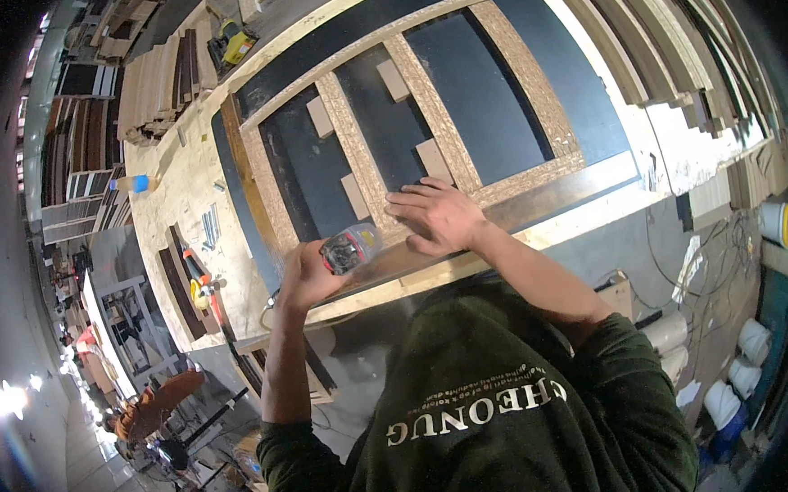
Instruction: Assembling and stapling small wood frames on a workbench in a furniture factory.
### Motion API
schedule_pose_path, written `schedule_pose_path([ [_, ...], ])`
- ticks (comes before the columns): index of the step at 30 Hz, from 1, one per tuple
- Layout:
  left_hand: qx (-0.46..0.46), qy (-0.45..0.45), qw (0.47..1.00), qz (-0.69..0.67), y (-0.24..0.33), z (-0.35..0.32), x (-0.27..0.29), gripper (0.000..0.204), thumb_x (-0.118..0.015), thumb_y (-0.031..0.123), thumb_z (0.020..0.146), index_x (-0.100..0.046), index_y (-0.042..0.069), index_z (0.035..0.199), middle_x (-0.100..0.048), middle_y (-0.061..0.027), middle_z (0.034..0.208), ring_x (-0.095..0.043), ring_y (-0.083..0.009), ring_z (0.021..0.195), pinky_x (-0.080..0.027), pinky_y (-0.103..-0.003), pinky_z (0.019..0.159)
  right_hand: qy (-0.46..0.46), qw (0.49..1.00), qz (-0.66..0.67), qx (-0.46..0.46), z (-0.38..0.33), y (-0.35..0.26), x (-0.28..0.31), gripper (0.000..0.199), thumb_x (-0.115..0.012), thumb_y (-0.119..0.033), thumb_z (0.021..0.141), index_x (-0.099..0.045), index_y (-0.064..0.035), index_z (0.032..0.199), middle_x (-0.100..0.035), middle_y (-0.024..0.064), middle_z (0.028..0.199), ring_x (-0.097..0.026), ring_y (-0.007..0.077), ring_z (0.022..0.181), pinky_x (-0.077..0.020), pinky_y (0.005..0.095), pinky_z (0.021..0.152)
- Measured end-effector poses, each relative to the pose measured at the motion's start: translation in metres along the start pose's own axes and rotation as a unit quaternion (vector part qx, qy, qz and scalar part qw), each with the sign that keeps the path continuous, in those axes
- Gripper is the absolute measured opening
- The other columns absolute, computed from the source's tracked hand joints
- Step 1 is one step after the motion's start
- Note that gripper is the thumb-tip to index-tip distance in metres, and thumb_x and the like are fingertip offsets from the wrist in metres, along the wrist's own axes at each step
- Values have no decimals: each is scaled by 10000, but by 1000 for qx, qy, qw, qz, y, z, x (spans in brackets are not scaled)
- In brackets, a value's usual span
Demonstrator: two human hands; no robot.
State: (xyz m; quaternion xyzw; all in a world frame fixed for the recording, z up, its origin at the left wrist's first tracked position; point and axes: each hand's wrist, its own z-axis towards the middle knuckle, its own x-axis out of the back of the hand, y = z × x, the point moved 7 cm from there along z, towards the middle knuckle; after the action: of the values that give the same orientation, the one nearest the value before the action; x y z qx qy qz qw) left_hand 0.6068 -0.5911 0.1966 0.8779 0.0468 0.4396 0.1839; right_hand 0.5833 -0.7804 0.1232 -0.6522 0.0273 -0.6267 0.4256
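A ladder-like frame of particle-board strips lies on a black panel, with small tan blocks set against its inner bars. My left hand is closed around a clear plastic bottle with a red and black label, held over the frame's near edge. The bottle is tilted, and I cannot make out its contents. My right hand rests on the near rail beside the bottle, its fingers stretched out over the wood and nothing in its grip.
On the table's left lie an orange-handled tool, metal pieces, dark strips and a blue-capped bottle. Stacked boards and a yellow-green power tool stand at the far left. Long strips lie right; buckets stand below.
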Motion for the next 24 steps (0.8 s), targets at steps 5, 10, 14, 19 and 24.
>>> schedule_pose_path([
  [5, -83, 4, 996, -29, -4, 7, -2, 301, -762, 151, 702, -670, 4, 948, -700, -133, 828, -681, -162, 781, -531, -318, 714, 6, 1000, -2, 8, 1, -1, 1, 552, -548, -356, 787, -515, -119, 1285, -456, 57, 1394, -439, 248, 1265, -276, 410, 1106],
  [10, -79, 7, 997, -15, 5, 8, -1, 307, -766, 138, 685, -667, 6, 945, -697, -142, 834, -687, -193, 795, -533, -329, 720, -5, 1000, -4, 0, 0, 0, -1, 556, -546, -349, 790, -506, -115, 1293, -451, 60, 1395, -428, 247, 1273, -267, 403, 1111],
  [14, -74, 2, 997, -15, 10, 8, 1, 308, -757, 125, 673, -665, 1, 939, -697, -143, 835, -688, -198, 802, -534, -332, 725, -9, 1000, -9, 1, 1, 1, -3, 570, -544, -357, 790, -494, -117, 1305, -449, 61, 1395, -423, 244, 1277, -261, 403, 1115],
  [19, -74, 8, 997, -4, 1, 8, -3, 305, -750, 114, 671, -666, 4, 942, -699, -141, 842, -687, -196, 812, -532, -327, 725, -18, 1000, -11, 1, 2, -1, 1, 574, -537, -363, 796, -489, -119, 1313, -444, 61, 1400, -422, 244, 1278, -259, 405, 1116],
  [24, -74, 21, 997, -6, 3, 7, -2, 300, -747, 99, 672, -666, 11, 947, -698, -137, 848, -686, -188, 814, -530, -320, 722, -25, 1000, -17, 3, 1, 1, -1, 577, -529, -362, 801, -485, -118, 1322, -444, 61, 1404, -424, 245, 1277, -261, 404, 1114],
])
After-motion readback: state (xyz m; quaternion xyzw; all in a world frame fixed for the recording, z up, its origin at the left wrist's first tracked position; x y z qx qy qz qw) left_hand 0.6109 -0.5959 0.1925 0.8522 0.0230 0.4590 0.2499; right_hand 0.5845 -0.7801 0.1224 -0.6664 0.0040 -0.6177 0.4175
